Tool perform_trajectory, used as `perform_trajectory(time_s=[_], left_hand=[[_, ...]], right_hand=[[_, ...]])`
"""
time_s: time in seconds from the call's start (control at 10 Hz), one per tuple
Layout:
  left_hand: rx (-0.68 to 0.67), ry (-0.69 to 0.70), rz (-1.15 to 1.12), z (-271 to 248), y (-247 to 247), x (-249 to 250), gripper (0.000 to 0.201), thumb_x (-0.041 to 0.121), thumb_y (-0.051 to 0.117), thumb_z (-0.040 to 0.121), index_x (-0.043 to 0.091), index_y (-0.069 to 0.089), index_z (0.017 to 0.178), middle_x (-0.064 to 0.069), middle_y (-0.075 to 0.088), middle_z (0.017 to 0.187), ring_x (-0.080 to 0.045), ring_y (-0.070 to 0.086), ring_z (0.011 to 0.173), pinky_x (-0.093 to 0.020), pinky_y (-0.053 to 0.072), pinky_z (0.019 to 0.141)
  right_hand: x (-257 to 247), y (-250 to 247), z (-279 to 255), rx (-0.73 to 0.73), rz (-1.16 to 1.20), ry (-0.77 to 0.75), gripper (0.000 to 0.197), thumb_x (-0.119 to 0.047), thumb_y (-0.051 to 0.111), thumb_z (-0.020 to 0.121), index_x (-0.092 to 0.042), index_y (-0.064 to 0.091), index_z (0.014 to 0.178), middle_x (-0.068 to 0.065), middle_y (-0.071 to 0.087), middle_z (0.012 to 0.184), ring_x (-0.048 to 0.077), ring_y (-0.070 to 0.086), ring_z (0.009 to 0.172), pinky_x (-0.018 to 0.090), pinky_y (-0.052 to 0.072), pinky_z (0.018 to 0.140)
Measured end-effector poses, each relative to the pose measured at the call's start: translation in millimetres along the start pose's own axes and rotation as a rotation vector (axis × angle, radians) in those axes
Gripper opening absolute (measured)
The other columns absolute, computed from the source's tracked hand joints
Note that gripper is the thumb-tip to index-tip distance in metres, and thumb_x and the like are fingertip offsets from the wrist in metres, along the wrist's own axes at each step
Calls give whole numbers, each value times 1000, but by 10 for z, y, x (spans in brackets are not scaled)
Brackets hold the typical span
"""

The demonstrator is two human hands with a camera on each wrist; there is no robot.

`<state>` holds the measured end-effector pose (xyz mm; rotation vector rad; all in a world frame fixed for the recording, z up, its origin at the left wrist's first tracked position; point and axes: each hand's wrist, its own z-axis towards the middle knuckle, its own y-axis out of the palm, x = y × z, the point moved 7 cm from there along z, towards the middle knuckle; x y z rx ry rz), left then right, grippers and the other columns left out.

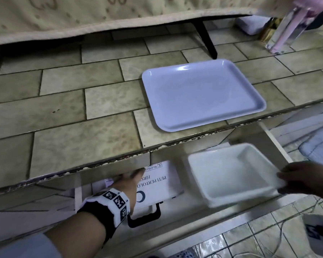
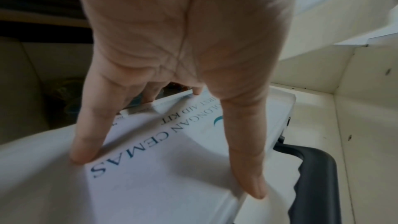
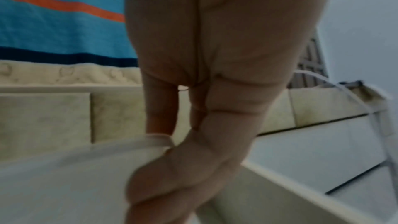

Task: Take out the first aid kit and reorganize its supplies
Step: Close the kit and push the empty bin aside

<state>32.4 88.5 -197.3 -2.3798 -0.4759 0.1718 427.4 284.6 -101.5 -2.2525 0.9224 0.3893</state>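
Note:
An open drawer (image 1: 276,144) under the tiled counter (image 1: 82,108) holds a white first aid kit (image 1: 164,183) with a black handle (image 1: 145,216). My left hand (image 1: 131,181) rests spread on its lid, fingers straight, with the thumb at the handle side and the other fingertips at the lid's edges (image 2: 183,48). To the right, a white square tub (image 1: 231,170) sits tilted over the drawer. My right hand (image 1: 302,177) pinches its right rim, thumb on top (image 3: 193,142). The tub (image 3: 64,185) looks empty. An empty pale blue tray (image 1: 201,94) lies on the counter above.
A beige patterned cloth (image 1: 63,13) overhangs the far side of the counter. A black leg (image 1: 207,40) and a clear stand (image 1: 285,34) stand behind the tray. Cables (image 1: 268,243) run over the tiled floor below, and a blue mat (image 1: 321,144) lies at the right.

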Motion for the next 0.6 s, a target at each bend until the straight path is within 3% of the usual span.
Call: perform_trajectory(time_s=[0.1,0.2,0.3,0.4,0.5,0.6], left_hand=[[-11,10,52,18,-5,26,137,26,87,60,42,-21,142,-9,-11,154,-35,20,140,-43,38,107],[-26,-20,24,34,-7,15,134,23,85,62,42,-20,143,-12,-3,153,-35,27,137,-40,42,103],[-66,-29,25,23,-6,56,132,20,83,64,42,-21,142,-18,0,150,-35,33,132,-38,43,101],[-79,-22,46,-2,-15,68,131,20,83,64,42,-20,143,-20,3,148,-36,35,130,-37,43,101],[-136,-31,71,-39,-19,60,133,27,84,63,41,-22,143,-20,7,149,-37,30,134,-41,37,108],[-159,-36,31,-82,-31,59,131,26,83,66,42,-23,142,-19,8,150,-37,29,134,-41,35,109]], right_hand=[[-480,154,121,91,-423,-352,32,-1,55,91,4,53,59,10,52,36,17,57,29,17,46,33],[-672,334,459,62,-788,-828,73,-57,25,94,-22,63,42,-3,50,31,7,50,25,14,34,32],[-450,624,831,-112,-1270,-530,57,-66,45,84,-18,70,63,0,65,51,10,66,51,12,45,45],[-660,771,520,-45,-922,-217,29,-30,56,92,-8,58,72,0,68,56,11,67,59,20,53,58],[-798,983,206,-59,-1170,-184,26,-34,57,91,-13,53,76,1,65,84,14,62,76,23,46,66],[-695,1195,-88,-55,-1328,-207,52,-48,58,87,-7,54,118,8,57,126,21,55,117,24,42,88]])
